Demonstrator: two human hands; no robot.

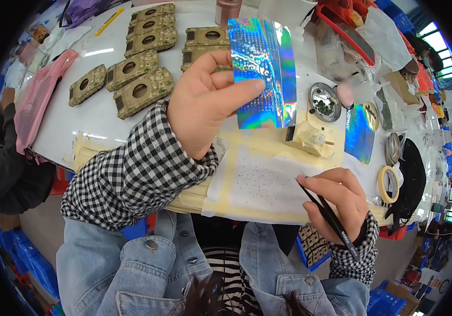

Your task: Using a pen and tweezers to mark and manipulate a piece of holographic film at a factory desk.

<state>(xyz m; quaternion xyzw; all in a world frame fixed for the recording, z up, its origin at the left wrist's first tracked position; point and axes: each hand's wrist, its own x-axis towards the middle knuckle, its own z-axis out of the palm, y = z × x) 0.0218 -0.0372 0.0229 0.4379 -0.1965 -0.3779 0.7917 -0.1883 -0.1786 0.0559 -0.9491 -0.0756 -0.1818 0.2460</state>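
Observation:
In my left hand (pixel 199 105) is a shiny holographic blue-green sheet (pixel 260 50), raised above the table and pinched between thumb and fingers. Small marks in rows cover much of the sheet. Black tweezers (pixel 337 227) are gripped in my right hand (pixel 342 197), their points slanting up and left over a white paper (pixel 257 181). Many tiny dark specks are scattered on that paper, which lies at the table's near edge among strips of pale tape. Just beyond it sits a block wrapped in cream tape (pixel 313 138).
Several camouflage-patterned model vehicle hulls (pixel 142 95) stand at the far left, near a pink mesh basket (pixel 44 100). Rightward are a round dish (pixel 325 102) with dark bits, another holographic sheet (pixel 359 134), a tape roll (pixel 389 184) and a red-edged phone (pixel 346 34).

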